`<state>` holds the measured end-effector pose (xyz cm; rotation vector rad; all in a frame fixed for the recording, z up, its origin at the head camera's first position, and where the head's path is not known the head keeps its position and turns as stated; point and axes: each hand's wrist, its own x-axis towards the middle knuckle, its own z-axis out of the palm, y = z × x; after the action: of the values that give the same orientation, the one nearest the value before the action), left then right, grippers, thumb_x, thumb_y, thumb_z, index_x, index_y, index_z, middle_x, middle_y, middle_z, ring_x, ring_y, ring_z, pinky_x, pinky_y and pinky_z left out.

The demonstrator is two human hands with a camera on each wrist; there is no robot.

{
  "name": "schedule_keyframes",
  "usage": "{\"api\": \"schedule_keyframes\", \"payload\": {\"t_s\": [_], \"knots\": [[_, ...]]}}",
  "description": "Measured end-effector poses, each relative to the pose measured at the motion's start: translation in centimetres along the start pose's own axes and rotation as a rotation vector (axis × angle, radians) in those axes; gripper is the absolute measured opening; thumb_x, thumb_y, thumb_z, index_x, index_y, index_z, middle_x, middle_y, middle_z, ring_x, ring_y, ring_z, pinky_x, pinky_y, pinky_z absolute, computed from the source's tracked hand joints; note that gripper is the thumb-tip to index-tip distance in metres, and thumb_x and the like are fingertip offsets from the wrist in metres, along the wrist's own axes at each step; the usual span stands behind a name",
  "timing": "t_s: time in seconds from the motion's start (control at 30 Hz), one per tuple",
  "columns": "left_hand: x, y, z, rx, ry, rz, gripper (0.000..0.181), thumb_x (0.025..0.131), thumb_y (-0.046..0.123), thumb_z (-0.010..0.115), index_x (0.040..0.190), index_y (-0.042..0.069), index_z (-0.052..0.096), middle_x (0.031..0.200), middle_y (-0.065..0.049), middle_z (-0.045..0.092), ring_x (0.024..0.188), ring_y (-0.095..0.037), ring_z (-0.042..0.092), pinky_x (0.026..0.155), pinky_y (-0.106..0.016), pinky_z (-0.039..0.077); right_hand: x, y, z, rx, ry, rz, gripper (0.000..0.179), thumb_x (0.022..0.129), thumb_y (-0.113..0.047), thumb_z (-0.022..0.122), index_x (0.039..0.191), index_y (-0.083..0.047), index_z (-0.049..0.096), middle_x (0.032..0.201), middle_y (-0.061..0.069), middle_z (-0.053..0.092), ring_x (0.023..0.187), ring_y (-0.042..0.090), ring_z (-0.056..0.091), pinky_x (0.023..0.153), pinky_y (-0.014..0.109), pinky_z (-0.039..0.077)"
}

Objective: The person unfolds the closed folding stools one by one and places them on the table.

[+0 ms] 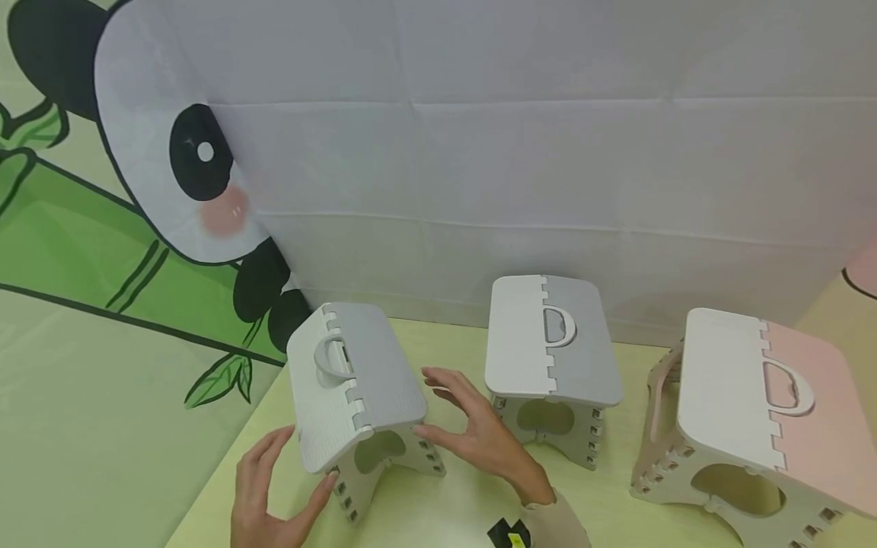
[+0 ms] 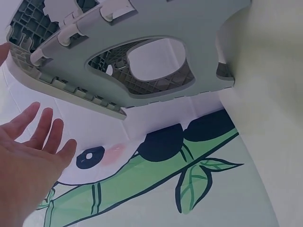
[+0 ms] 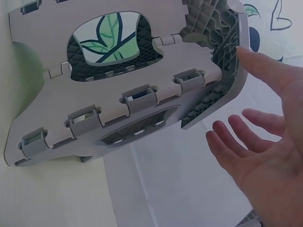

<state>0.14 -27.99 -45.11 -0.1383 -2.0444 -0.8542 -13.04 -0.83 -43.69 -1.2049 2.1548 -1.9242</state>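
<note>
A folding step stool (image 1: pixel 390 365) with a white and grey top stands at the left of the table. Its top halves meet at a slight angle, and its white handle (image 1: pixel 322 358) sticks up. My left hand (image 1: pixel 263 502) is at its near left corner, fingers spread, the thumb at the seat edge. At the near right corner my right hand (image 1: pixel 479 438) has its thumb against the rim, the other fingers extended away from the stool. Both wrist views show the underside and hinged legs of the stool (image 2: pixel 203 28), with the left hand (image 2: pixel 33 161) and right hand (image 3: pixel 265 156) beside it.
A second white and grey stool (image 1: pixel 514 335) stands near the back, right of the hands. Farther right is a white and pink stool (image 1: pixel 719 380). The pale table (image 1: pixel 438 510) meets a panda-printed cloth (image 1: pixel 445 167) behind and at left.
</note>
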Motion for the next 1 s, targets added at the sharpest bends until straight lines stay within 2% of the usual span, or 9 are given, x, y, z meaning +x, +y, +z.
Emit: {"api": "schedule_keyframes", "payload": {"t_s": [0.1, 0.27, 0.43, 0.53, 0.6, 0.77, 1.0], "knots": [[0.2, 0.1, 0.1, -0.003, 0.005, 0.012, 0.086, 0.084, 0.064, 0.074, 0.136, -0.004, 0.062, 0.132, -0.026, 0.057, 0.132, -0.009, 0.045, 0.106, -0.013, 0.034, 0.1, -0.5, -0.1, -0.017, -0.003, -0.017, 0.073, 0.091, -0.016, 0.081, 0.154, -0.017, 0.044, 0.153, 0.003, 0.046, 0.140, 0.024, 0.046, 0.116, 0.040, 0.039], [0.7, 0.8, 0.0, -0.004, -0.010, 0.022, 0.082, 0.086, 0.061, 0.075, 0.136, -0.003, 0.062, 0.133, -0.025, 0.058, 0.132, -0.011, 0.045, 0.107, -0.013, 0.034, 0.3, -1.1, -0.1, -0.034, -0.008, -0.028, 0.074, 0.089, -0.017, 0.083, 0.153, -0.020, 0.047, 0.153, 0.002, 0.046, 0.141, 0.021, 0.044, 0.116, 0.039, 0.040], [1.1, 1.7, -0.1, -0.013, -0.061, -0.002, 0.077, 0.088, 0.054, 0.077, 0.141, 0.001, 0.060, 0.138, -0.022, 0.056, 0.134, -0.011, 0.044, 0.108, -0.012, 0.034, 0.4, -1.8, 0.0, -0.079, -0.004, -0.037, 0.072, 0.089, -0.019, 0.083, 0.152, -0.019, 0.049, 0.153, -0.003, 0.046, 0.142, 0.021, 0.044, 0.114, 0.046, 0.041], [1.3, 1.9, 0.2, -0.027, -0.064, 0.020, 0.077, 0.090, 0.055, 0.074, 0.141, -0.001, 0.060, 0.137, -0.023, 0.056, 0.134, -0.012, 0.044, 0.109, -0.013, 0.035, 0.4, -2.1, 0.1, -0.080, -0.008, -0.044, 0.071, 0.089, -0.019, 0.083, 0.152, -0.021, 0.050, 0.153, -0.005, 0.046, 0.143, 0.020, 0.043, 0.115, 0.048, 0.040], [1.5, 1.9, 0.4, -0.048, -0.049, 0.060, 0.077, 0.091, 0.056, 0.072, 0.137, -0.005, 0.061, 0.134, -0.024, 0.058, 0.132, -0.013, 0.046, 0.109, -0.015, 0.036, 0.5, -2.2, 0.2, -0.079, -0.010, -0.058, 0.070, 0.089, -0.018, 0.083, 0.151, -0.021, 0.050, 0.153, -0.004, 0.047, 0.143, 0.021, 0.043, 0.115, 0.047, 0.040], [2.0, 2.3, 1.0, -0.088, -0.018, 0.143, 0.071, 0.095, 0.051, 0.071, 0.128, -0.011, 0.064, 0.126, -0.028, 0.060, 0.130, -0.016, 0.049, 0.108, -0.016, 0.038, 0.8, -2.3, 0.4, -0.114, -0.018, -0.148, 0.064, 0.092, -0.016, 0.080, 0.150, -0.015, 0.052, 0.151, 0.002, 0.050, 0.141, 0.024, 0.047, 0.112, 0.042, 0.044], [2.2, 3.0, 1.4, -0.092, -0.026, 0.179, 0.064, 0.097, 0.048, 0.069, 0.123, -0.010, 0.067, 0.124, -0.027, 0.062, 0.129, -0.019, 0.050, 0.109, -0.017, 0.039, 1.2, -2.5, 0.7, -0.149, -0.034, -0.292, 0.054, 0.093, -0.008, 0.076, 0.144, -0.007, 0.057, 0.145, 0.009, 0.054, 0.136, 0.027, 0.052, 0.106, 0.037, 0.050]]}}
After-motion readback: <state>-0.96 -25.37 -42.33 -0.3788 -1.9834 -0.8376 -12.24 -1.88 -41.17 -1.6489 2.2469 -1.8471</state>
